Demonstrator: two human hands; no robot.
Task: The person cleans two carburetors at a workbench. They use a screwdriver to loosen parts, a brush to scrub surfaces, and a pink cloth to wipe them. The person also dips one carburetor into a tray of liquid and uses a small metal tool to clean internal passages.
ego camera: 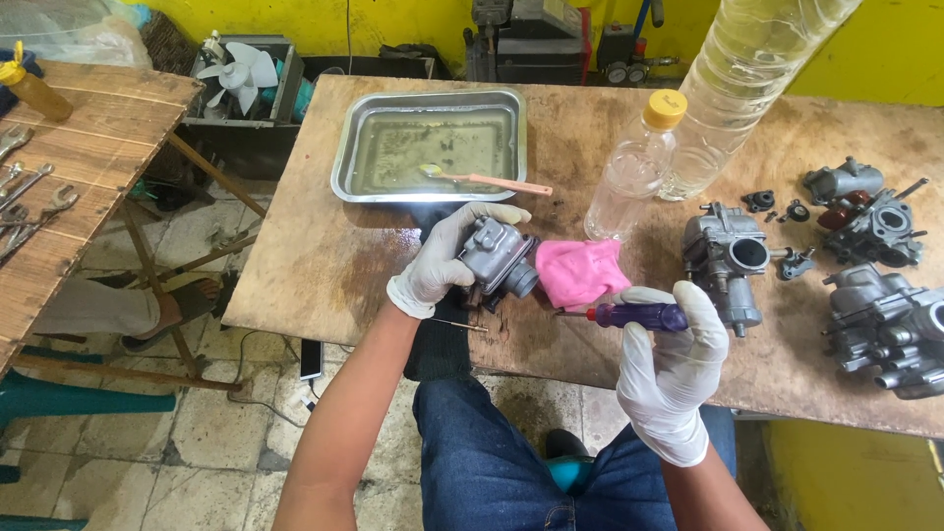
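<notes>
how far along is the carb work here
Looks early to mid. Done: a metal tray holds liquid. In hand: left hand grips a grey carburetor, right hand holds a purple-handled screwdriver. Left: three more carburetors and small parts wait on the table's right side.

You have two gloved hands in view: the left hand (440, 264) at frame centre and the right hand (675, 369) at lower right. You can count four carburetors: one (500, 258) at centre, one (726, 258) right of centre, and two at the right edge (878, 228) (890, 329). There are two clear plastic bottles at upper right, a small one (636, 169) with a yellow cap and a large one (739, 81). You have one metal tray (430, 146), one spoon (482, 178) in it, one pink rag (580, 272) and one purple-handled screwdriver (634, 316). Several wrenches (28, 202) lie at the left edge; their exact number cannot be told.
</notes>
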